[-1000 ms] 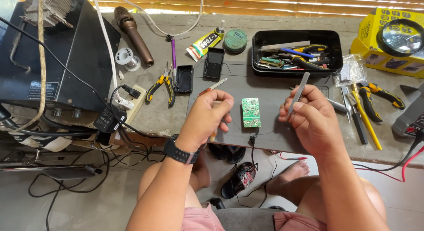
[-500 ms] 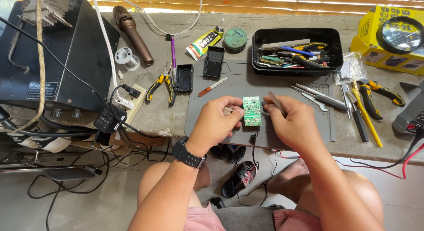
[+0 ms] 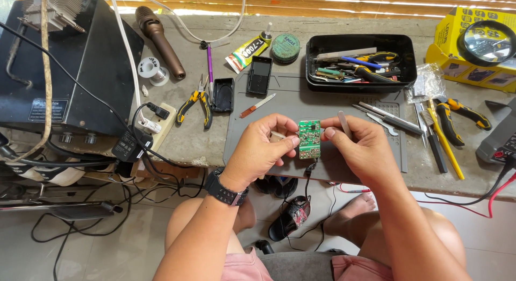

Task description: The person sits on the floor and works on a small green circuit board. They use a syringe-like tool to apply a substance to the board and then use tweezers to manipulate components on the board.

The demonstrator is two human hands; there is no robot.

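Note:
Both my hands hold a small green circuit board (image 3: 309, 138) up over the front edge of a grey work mat (image 3: 301, 101). My left hand (image 3: 260, 149), with a black watch on its wrist, pinches the board's left edge. My right hand (image 3: 365, 149) presses its thumb on the right edge, and a slim metal pair of tweezers (image 3: 344, 125) is tucked between its fingers. A thin dark wire hangs down from the board's bottom.
A black tool tray (image 3: 411, 58) sits at the back of the bench. Loose tweezers (image 3: 384, 117), yellow-handled pliers (image 3: 196, 101), a dark phone (image 3: 260, 74) and a glue tube (image 3: 247, 44) lie around the mat. A black machine (image 3: 70, 66) stands left and a yellow box (image 3: 449, 36) right.
The board lay flat on the mat with my hands apart above it. Both hands closed in on it and now hold it between them, raised toward me.

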